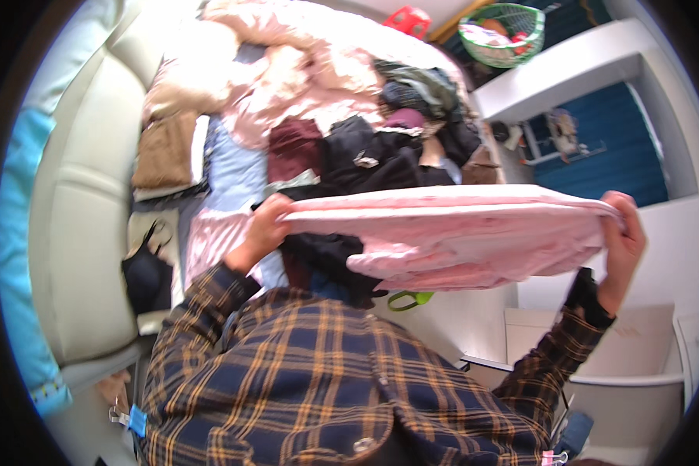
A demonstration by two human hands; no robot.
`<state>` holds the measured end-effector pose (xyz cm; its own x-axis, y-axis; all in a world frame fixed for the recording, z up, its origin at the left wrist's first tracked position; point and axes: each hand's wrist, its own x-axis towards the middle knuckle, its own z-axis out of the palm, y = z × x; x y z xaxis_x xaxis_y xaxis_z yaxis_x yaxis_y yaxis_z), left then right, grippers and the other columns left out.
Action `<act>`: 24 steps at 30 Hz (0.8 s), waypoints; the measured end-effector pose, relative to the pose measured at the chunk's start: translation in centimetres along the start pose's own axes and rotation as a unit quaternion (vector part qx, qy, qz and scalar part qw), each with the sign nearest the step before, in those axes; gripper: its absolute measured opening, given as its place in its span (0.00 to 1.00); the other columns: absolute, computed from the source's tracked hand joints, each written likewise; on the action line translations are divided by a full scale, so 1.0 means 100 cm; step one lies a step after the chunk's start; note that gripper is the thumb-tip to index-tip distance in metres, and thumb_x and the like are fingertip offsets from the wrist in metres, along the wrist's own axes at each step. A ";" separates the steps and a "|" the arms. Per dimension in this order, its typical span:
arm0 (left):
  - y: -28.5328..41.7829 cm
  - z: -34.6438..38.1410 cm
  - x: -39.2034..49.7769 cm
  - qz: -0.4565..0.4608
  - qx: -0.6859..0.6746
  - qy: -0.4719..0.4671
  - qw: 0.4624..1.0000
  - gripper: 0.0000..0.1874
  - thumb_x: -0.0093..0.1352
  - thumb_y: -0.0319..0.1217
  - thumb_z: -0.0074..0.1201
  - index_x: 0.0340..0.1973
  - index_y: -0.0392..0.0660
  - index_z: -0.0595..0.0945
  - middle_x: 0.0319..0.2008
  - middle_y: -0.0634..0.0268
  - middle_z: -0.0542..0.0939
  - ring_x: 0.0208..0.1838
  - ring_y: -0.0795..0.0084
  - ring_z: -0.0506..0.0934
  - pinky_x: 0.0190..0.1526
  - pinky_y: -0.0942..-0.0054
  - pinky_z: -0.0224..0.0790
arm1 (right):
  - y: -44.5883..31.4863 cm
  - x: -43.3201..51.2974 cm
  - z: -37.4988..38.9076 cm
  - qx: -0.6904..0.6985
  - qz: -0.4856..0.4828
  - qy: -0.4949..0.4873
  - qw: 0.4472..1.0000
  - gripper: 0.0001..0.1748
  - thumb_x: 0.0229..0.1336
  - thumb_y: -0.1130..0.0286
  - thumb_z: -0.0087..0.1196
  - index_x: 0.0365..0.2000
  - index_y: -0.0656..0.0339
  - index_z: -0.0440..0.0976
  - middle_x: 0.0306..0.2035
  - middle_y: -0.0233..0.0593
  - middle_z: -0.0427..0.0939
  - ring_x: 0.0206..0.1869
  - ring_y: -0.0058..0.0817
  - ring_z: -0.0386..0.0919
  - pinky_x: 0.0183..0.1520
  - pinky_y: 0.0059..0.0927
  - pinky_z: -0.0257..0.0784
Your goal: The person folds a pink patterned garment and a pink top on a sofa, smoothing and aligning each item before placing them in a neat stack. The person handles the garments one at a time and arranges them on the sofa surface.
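A pink cloth garment [472, 233] is stretched sideways between my two hands, in front of my chest. My left hand [268, 227] grips its left end, and my right hand [626, 233] holds the right end. The upper edge runs nearly straight, while looser folds hang below it. Its exact kind of garment cannot be told from the folds. Behind it lies a pile of dark clothes [378, 154] on the bed, partly hidden by the pink cloth. Near my left forearm is a pale pink striped garment [215, 236].
Folded brown clothing [164, 151] and a black bra [147, 276] lie at the left, beside the padded headboard [84, 215]. A crumpled pink quilt [320, 70] covers the far side. A green basket [501, 35] with things inside stands at the far right, near a red plastic object [409, 22].
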<state>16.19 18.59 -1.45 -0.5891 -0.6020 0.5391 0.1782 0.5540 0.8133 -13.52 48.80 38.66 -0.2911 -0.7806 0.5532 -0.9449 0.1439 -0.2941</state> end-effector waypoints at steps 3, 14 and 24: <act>-0.001 0.009 -0.001 0.001 -0.040 -0.031 0.999 0.14 0.53 0.20 0.49 0.36 0.42 0.79 0.32 0.56 0.74 0.38 0.56 0.75 0.41 0.66 0.69 | 0.001 0.015 -0.019 0.029 -0.028 0.004 0.999 0.09 0.59 0.77 0.54 0.41 0.65 0.75 0.41 0.36 0.75 0.43 0.22 0.71 0.48 0.20 0.67; -0.007 0.044 0.003 -0.038 -0.201 -0.127 0.971 0.11 0.59 0.21 0.50 0.39 0.41 0.77 0.39 0.63 0.71 0.45 0.68 0.71 0.51 0.73 0.62 | -0.042 0.061 -0.080 -0.137 0.006 -0.024 0.990 0.17 0.61 0.61 0.55 0.48 0.55 0.75 0.47 0.36 0.77 0.49 0.26 0.76 0.54 0.27 0.72; -0.015 0.059 -0.010 -0.004 -0.097 -0.219 0.971 0.22 0.51 0.34 0.66 0.43 0.50 0.81 0.44 0.59 0.72 0.49 0.58 0.71 0.53 0.64 0.63 | -0.046 0.077 -0.088 -0.139 0.031 0.010 0.990 0.19 0.60 0.59 0.55 0.49 0.56 0.75 0.47 0.39 0.78 0.51 0.29 0.76 0.55 0.28 0.72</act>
<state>11.84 21.82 -4.48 -0.8624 -0.2794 0.4222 0.2926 0.4057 0.8659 -12.72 47.46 51.11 -0.3497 -0.7529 0.5575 -0.9291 0.3552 -0.1029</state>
